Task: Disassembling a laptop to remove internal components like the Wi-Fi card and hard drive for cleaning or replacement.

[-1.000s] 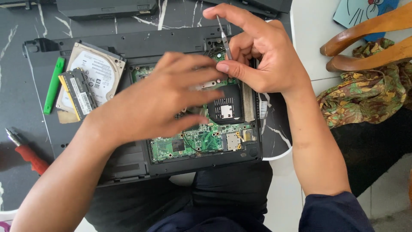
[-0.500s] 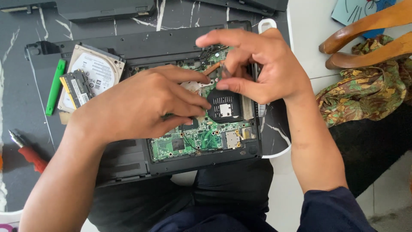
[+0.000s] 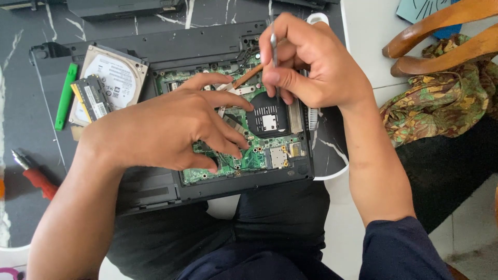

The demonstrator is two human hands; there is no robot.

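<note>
1. One open laptop (image 3: 171,52) is lying on the dark table (image 3: 21,103), and its green board (image 3: 254,155) is showing in the middle.
2. The right hand (image 3: 311,62) is pinching a thin metal tool (image 3: 274,46) at the board's 12 o'clock edge, just above the round black fan (image 3: 267,116).
3. The left hand (image 3: 161,129) is resting flat on the board at 9 o'clock, fingers spread, holding nothing.
4. A silver hard drive (image 3: 116,78) with a memory stick (image 3: 93,96) on it is lying at 10 o'clock, beside a green stick (image 3: 66,96).
5. A red-handled tool (image 3: 36,179) is sitting at 8 o'clock.
6. A flowery cloth (image 3: 441,98) is lying at 3 o'clock.
</note>
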